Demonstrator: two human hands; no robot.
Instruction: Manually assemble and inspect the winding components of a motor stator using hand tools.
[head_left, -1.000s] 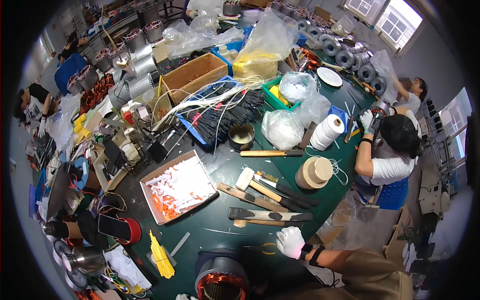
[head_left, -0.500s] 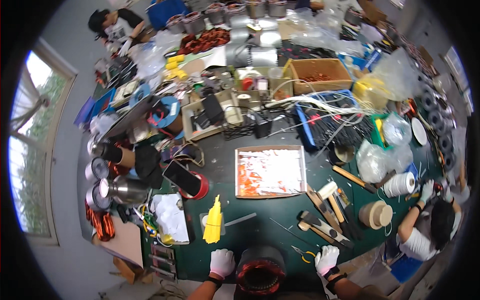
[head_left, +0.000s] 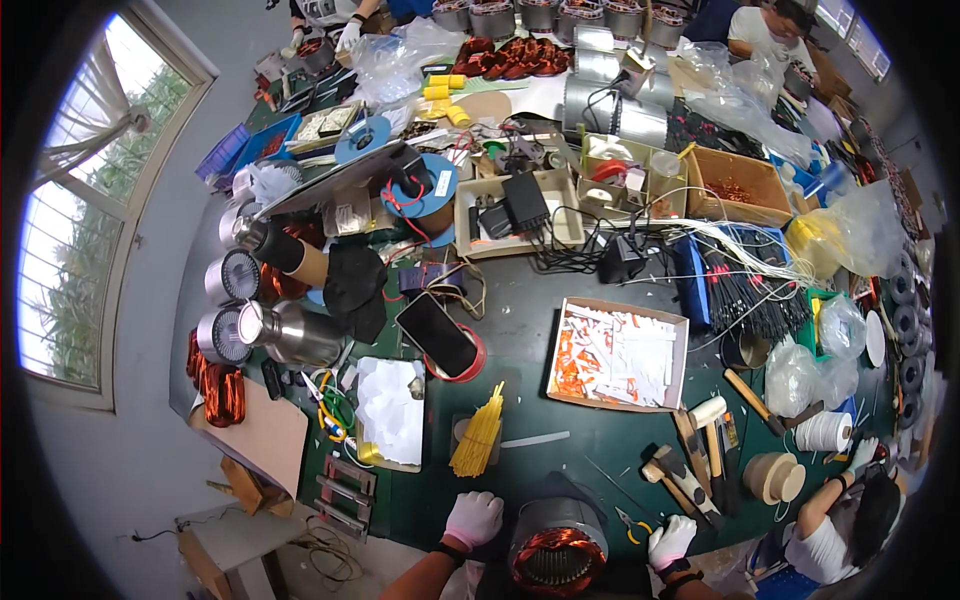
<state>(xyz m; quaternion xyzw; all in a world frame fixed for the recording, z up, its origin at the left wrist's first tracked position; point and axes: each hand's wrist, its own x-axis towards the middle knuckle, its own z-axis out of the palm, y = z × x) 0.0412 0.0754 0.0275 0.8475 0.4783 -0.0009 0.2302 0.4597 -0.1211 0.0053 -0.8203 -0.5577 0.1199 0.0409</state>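
Observation:
A motor stator [head_left: 558, 553] with copper windings stands at the near edge of the table, between my two hands. My left hand [head_left: 474, 517], in a white glove, rests on the table just left of it, fingers curled and nothing visible in them. On the other side, my gloved right hand [head_left: 671, 541] lies curled on the table edge, apart from the stator. Beside its fingers are small pliers [head_left: 633, 526] with yellow handles. Beyond my left hand lies a bundle of thin yellow strips [head_left: 479, 437], with a pale flat strip [head_left: 536, 439] to its right.
Ahead is a shallow box [head_left: 617, 353] of white and orange pieces. Hammers [head_left: 688, 478] lie to the right, near a spool of white cord [head_left: 823, 432]. A phone [head_left: 437, 333] and steel flask [head_left: 290, 332] stand left. Co-workers sit at right [head_left: 850, 530] and at the far side.
The whole view has swung to the left, so the table's things sit further right and more window shows. Both hands stay curled beside the stator.

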